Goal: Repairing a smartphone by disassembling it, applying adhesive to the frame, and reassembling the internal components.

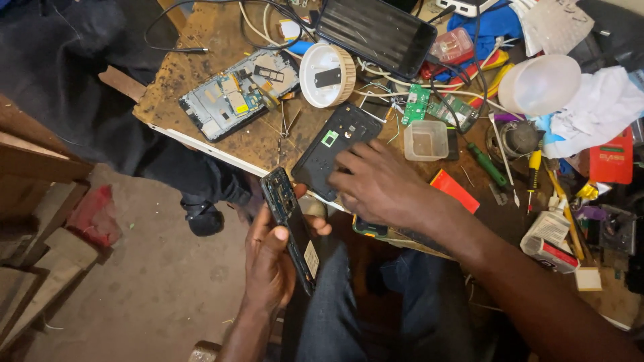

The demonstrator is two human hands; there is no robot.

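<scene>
The person sits at a crowded workbench (201, 74) and is in the middle of taking a phone apart. The left hand (272, 258) holds the opened phone body (290, 224) on its edge above the lap, fingers wrapped around its lower part and the thumb pressing on its side. The right hand (379, 184) rests on the black back cover (339, 149), which lies flat at the near edge of the bench; the fingers are spread and lie loosely on it, not closed around it (the fingertips I cannot see well). I judge that the cover is just separated, so the next move needs a firm, careful grip on it, because small tweezers (283, 131) and another stripped phone frame (238, 94) lie near.
</scene>
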